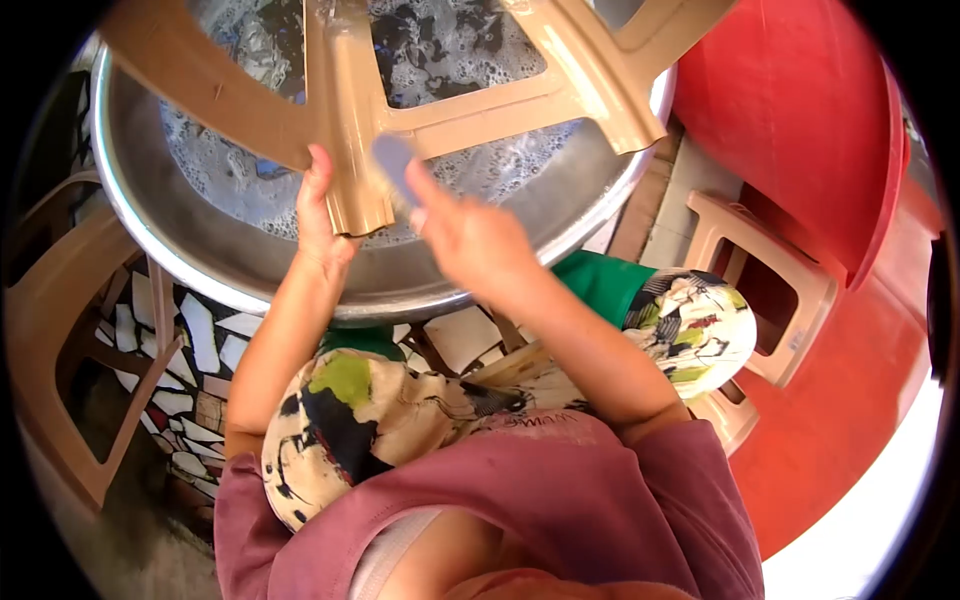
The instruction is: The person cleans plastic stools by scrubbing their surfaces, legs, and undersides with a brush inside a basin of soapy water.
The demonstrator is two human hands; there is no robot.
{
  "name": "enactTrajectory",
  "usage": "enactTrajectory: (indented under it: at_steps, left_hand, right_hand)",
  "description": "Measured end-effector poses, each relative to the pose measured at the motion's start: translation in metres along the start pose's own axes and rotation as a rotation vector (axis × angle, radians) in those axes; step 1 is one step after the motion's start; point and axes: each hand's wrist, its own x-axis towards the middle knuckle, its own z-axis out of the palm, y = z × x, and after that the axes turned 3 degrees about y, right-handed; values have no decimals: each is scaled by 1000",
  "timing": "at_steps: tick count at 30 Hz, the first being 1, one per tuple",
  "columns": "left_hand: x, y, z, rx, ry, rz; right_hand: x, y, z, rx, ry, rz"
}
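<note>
A tan plastic stool (350, 130) is held tilted over a large round metal basin (400, 275) of soapy water (230, 180). My left hand (322, 215) grips the end of one stool leg, with the thumb up along its side. Close to the same leg, on its right, my right hand (470, 240) is closed round a blurred grey-blue pad (396, 162). Whether the pad touches the leg cannot be made out. Foam floats on the water below the stool's openings.
Tan plastic stools stand at the left (60, 270) and at the right (810, 290). A large red tub (790, 120) is at the upper right, above a red surface (850, 400). Broken-tile flooring (200, 335) shows at the lower left.
</note>
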Motion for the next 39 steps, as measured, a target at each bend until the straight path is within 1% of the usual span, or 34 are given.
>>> enactTrajectory:
  at_steps: [1, 3, 4, 5, 6, 7, 8, 9, 10, 11, 12, 14, 16, 17, 18, 19, 20, 21, 22, 23, 24, 26, 28, 30, 32, 34, 35, 36, 38, 39]
  left_hand:
    - [-3, 0, 8, -38, 34, -22]
    - [-4, -2, 13, -114, 89, -85]
    - [-3, -3, 7, -104, 101, -84]
    - [-1, -8, -3, -116, 121, -135]
    - [1, -12, -11, -131, 138, -184]
    - [4, -13, -16, -83, 96, -168]
    - [0, -10, 9, -96, 111, -71]
    - [-2, -8, 10, -112, 98, -75]
    - [-2, -6, 10, -122, 81, -82]
    - [-1, -3, 11, -107, 66, -74]
    - [-2, -1, 12, -105, 66, -63]
    - [-6, -5, 10, -101, 53, -59]
    - [-4, -15, 3, -34, 218, -115]
    - [-3, -18, 10, -17, 305, -135]
    - [-4, -22, 14, -31, 320, -150]
    - [-5, -23, 17, -35, 245, -141]
    - [-2, -23, 18, -33, 168, -103]
    - [-2, -26, 17, -23, 213, -111]
    - [-3, -29, 9, 18, 177, -143]
    - [-4, -30, 8, 44, 187, -167]
    - [-5, -29, 10, 69, 191, -187]
    - [-4, -31, 10, 60, 171, -111]
    - [-10, -32, 10, 26, 171, -128]
    - [-8, -30, 9, 16, 155, -88]
    - [-6, -25, 8, -23, 115, -129]
    - [-8, -19, 17, -5, 117, -95]
    - [-8, -19, 22, -13, 132, -97]
    - [-10, -22, 23, -21, 150, -110]
    - [-7, -31, 10, -27, 128, -109]
    - [-7, -32, 4, -17, 136, -146]
  right_hand:
    - [-3, -8, -2, 16, 6, 0]
    - [-3, -22, -7, -154, -121, -137]
    - [14, -20, -3, -174, -125, -147]
    - [43, -15, 2, -196, -133, -156]
    - [77, -15, -2, -174, -210, -82]
    - [117, -15, -3, -85, -283, -21]
    - [156, -19, -4, -169, -246, -59]
    - [195, -24, -6, -254, -207, -93]
    - [203, -33, -2, -250, -193, -98]
    - [209, -40, -1, -273, -131, -54]
    - [211, -42, -1, -295, -76, 0]
    - [153, -28, -9, -217, -221, -62]
    - [87, -18, -21, -250, -389, -163]
    - [83, -17, -22, -274, -399, -143]
    - [78, -16, -19, -289, -417, -107]
    - [105, -10, -8, -257, -333, -101]
    - [138, -22, -16, -161, -387, 45]
    - [193, -3, 12, -287, -178, -67]
    - [243, -9, 11, -331, -210, -93]
    - [276, -21, 10, -382, -238, -120]
    - [287, -26, 6, -428, -154, -276]
    - [317, -29, -1, -508, -38, -458]
    - [339, -16, 9, -182, 130, 6]
    - [336, 15, 8, -489, -68, -218]
    - [257, 19, -25, -227, -232, -151]
    - [171, 18, -33, -285, -301, -118]
    - [145, 11, -35, -302, -396, -62]
    - [151, 8, -38, -322, -396, -58]
    - [190, 7, -36, -293, -306, -81]
    - [234, 29, -16, -244, -156, -218]
